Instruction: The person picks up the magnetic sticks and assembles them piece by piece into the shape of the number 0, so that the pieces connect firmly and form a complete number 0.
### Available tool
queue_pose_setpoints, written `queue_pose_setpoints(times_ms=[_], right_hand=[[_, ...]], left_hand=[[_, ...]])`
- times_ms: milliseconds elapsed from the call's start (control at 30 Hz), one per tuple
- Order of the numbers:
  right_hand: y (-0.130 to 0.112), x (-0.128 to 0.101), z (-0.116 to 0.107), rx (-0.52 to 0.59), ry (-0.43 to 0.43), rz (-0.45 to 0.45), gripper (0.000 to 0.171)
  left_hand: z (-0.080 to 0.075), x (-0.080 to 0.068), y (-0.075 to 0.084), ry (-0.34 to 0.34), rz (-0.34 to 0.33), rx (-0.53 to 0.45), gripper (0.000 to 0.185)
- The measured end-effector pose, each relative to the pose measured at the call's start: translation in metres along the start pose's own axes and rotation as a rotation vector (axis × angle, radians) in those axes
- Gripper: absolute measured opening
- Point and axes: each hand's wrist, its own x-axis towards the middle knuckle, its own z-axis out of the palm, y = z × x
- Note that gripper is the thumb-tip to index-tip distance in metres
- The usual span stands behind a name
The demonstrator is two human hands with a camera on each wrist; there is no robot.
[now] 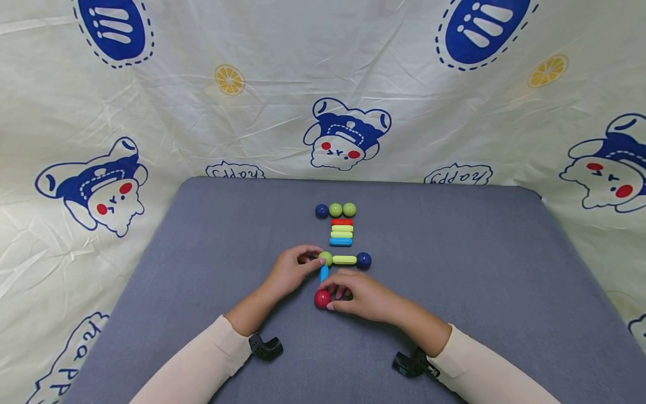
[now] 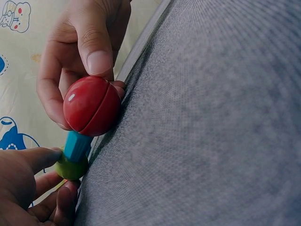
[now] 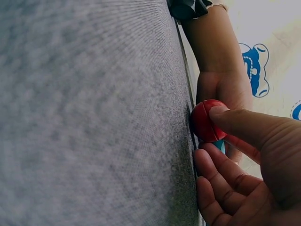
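My left hand (image 1: 292, 270) pinches a light green ball (image 1: 326, 258) between thumb and fingers. From that ball a blue stick (image 1: 324, 274) runs toward me to a red ball (image 1: 322, 299), which my right hand (image 1: 364, 294) grips with thumb and fingers. A yellow-green stick (image 1: 345, 260) reaches right from the green ball to a dark blue ball (image 1: 364, 260). In the left wrist view the red ball (image 2: 92, 106) shows a seam and meets the blue stick (image 2: 77, 146). The right wrist view has my thumb on the red ball (image 3: 208, 120), with the blue stick mostly hidden.
Beyond the hands, a red stick (image 1: 342, 222), two yellow-green sticks (image 1: 342, 228) and a blue stick (image 1: 340, 242) lie in a stack of rows. Behind them sit a dark blue ball (image 1: 322, 211) and two green balls (image 1: 335, 210). All rest on a grey cloth-covered table (image 1: 227, 224).
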Motion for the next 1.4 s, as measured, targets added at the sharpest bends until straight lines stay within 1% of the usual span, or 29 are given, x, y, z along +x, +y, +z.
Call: queue_pose_setpoints(times_ms=[333,500,633,867,1100,1233,1333,1400], right_hand=[[0.003,-0.002,-0.001,0.076,0.007,0.002,0.033],[0.005,-0.005,-0.007,0.116,0.057,0.003,0.035],[0.008,-0.008,-0.013,0.093,0.127,0.028,0.037],[0.015,-0.011,-0.028,0.051,0.258,0.073,0.035],[0.024,-0.012,-0.043,0.007,0.357,0.133,0.031],[0.029,-0.01,-0.048,-0.017,0.377,0.209,0.032],[0.031,-0.009,-0.05,-0.021,0.367,0.257,0.033],[0.032,-0.008,-0.05,-0.017,0.356,0.27,0.033]], left_hand=[[0.0,0.0,0.0,0.0,0.002,-0.008,0.022],[0.0,-0.001,0.0,-0.003,-0.004,-0.007,0.022],[0.0,-0.001,0.001,-0.008,-0.014,0.002,0.023],[0.0,-0.001,0.001,-0.013,-0.017,0.011,0.024],[0.0,-0.001,0.002,-0.008,-0.024,0.013,0.023],[0.0,-0.002,0.001,-0.003,-0.025,0.009,0.023],[0.0,-0.002,0.001,0.0,-0.022,0.007,0.022],[0.001,-0.002,0.001,0.004,-0.021,0.012,0.022]])
